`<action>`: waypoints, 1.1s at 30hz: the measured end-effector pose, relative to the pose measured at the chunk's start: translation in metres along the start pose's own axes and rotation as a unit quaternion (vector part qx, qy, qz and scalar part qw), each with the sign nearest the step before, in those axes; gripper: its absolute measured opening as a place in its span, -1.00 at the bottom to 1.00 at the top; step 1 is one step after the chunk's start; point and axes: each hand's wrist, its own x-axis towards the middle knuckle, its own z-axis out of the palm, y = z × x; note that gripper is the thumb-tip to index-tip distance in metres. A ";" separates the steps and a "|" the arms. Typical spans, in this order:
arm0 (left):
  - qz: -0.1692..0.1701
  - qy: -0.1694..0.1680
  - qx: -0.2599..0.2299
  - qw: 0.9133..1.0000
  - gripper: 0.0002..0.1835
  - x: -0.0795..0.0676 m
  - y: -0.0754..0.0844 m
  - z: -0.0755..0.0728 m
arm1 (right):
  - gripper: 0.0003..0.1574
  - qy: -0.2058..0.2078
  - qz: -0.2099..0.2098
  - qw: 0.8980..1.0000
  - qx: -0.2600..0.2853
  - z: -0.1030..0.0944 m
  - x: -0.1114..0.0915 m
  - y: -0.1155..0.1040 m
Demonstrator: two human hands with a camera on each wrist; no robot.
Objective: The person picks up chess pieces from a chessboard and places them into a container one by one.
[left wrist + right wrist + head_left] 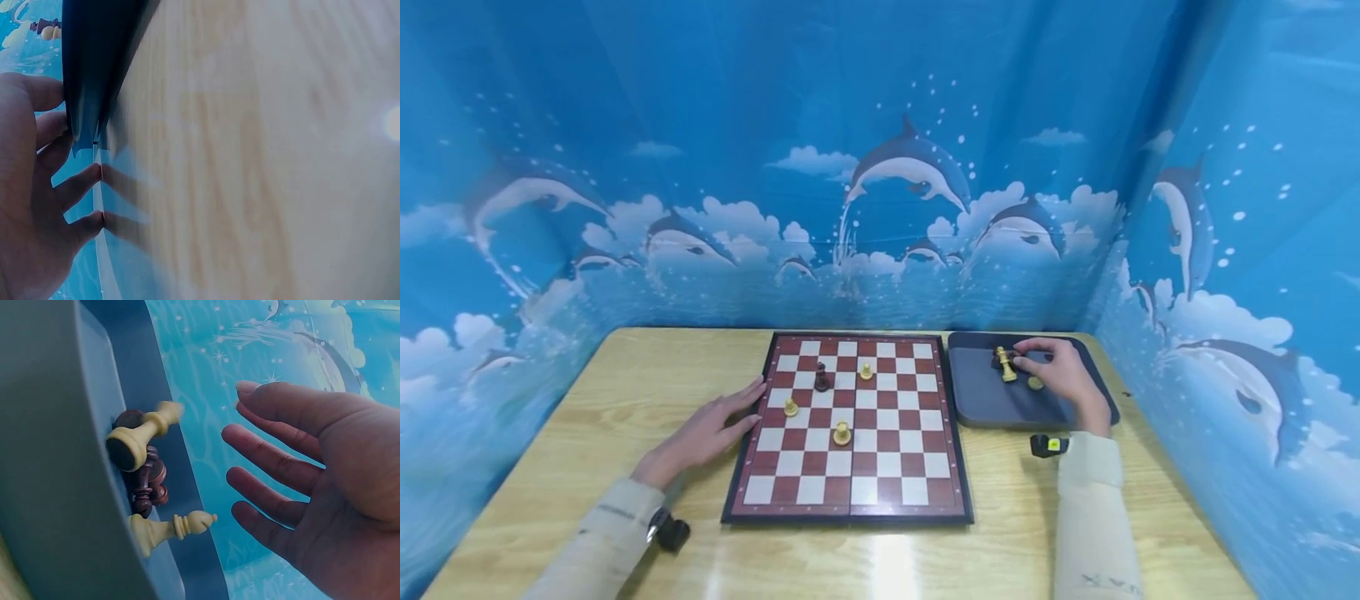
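Over the grey tray my right hand hovers with fingers loosely extended and nothing between them. In the right wrist view, a gap separates the fingertips from the pieces. A pale king lies tilted against dark pieces, its tip slightly blurred. A pale bishop stands beside them. My left hand touches the left edge of the chessboard with its fingertips. On the board stand a dark piece, two pale pawns and a larger pale piece.
The wooden table carries the board and, right beside it, the tray. A blue curtain with dolphins hangs behind the table and along its sides. Camera straps sit on both wrists.
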 end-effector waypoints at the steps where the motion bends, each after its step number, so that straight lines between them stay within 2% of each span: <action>1: 0.001 0.000 -0.001 1.000 -0.41 0.000 0.000 0.000 | -0.64 0.000 0.001 1.000 0.000 0.000 0.000 -0.001; 8: 0.006 0.000 0.003 1.000 -0.40 0.000 -0.002 -0.001 | -0.62 0.006 -0.016 1.000 -0.005 0.001 0.000 -0.009; 14: -0.001 -0.004 0.003 1.000 -0.40 0.000 -0.002 0.000 | -0.66 -0.009 -0.029 1.000 0.007 0.008 0.003 -0.021; 22: -0.008 -0.002 0.002 1.000 -0.40 0.000 -0.001 0.000 | -0.67 -0.032 -0.067 0.997 0.031 0.029 0.011 -0.038; 28: -0.015 -0.009 0.002 1.000 -0.40 0.001 -0.003 0.001 | -0.68 -0.053 -0.081 0.995 0.008 0.046 0.014 -0.049; 33: -0.015 -0.008 0.002 1.000 -0.40 0.002 -0.005 0.003 | -0.64 -0.087 -0.082 0.993 0.008 0.060 0.017 -0.058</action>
